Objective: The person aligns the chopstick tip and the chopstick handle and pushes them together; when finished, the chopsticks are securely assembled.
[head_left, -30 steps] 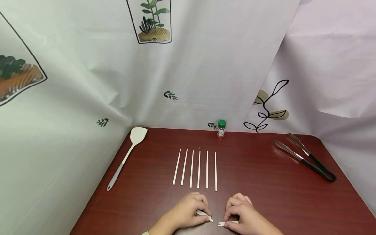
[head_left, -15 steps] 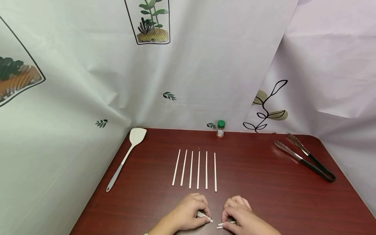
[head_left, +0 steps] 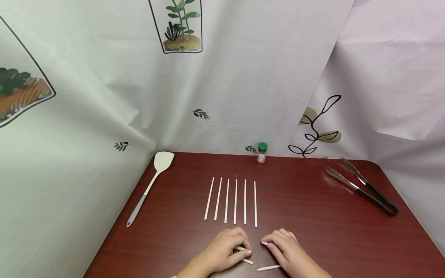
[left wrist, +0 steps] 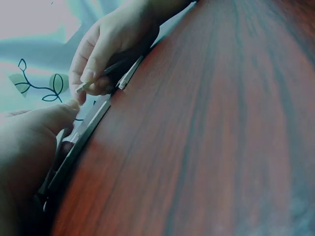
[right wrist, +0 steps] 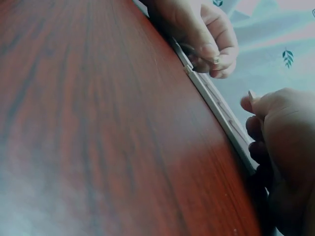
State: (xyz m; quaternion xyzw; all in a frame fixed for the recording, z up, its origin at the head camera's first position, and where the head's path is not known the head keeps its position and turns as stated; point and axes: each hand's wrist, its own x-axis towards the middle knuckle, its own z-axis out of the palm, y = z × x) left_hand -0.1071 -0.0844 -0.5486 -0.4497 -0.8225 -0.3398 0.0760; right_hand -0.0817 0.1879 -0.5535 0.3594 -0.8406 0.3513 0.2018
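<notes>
In the head view my left hand (head_left: 227, 247) pinches a white chopstick (head_left: 242, 249) between thumb and fingertips. A second chopstick (head_left: 247, 261) lies under that hand. My right hand (head_left: 293, 253), facing it across a small gap, pinches another chopstick (head_left: 265, 243) near its end. Below it one more chopstick (head_left: 268, 268) rests on the table. From the left wrist, the pinched chopstick (left wrist: 83, 87) is seen raised off the wood in my right hand (left wrist: 115, 44). The right wrist view shows the tip held by my left hand (right wrist: 197, 29). Palms hide the far ends.
A row of several chopsticks (head_left: 235, 201) lies on the brown table (head_left: 295, 193) beyond my hands. A white spatula (head_left: 153, 185) is at the left. Tongs (head_left: 361, 185) lie at the right. A green-capped spice jar (head_left: 262, 153) stands by the back edge.
Each hand has lifted one chopstick away from the one lying under it. The right hand's chopstick has shifted up and away from me. The row of chopsticks stays put.
</notes>
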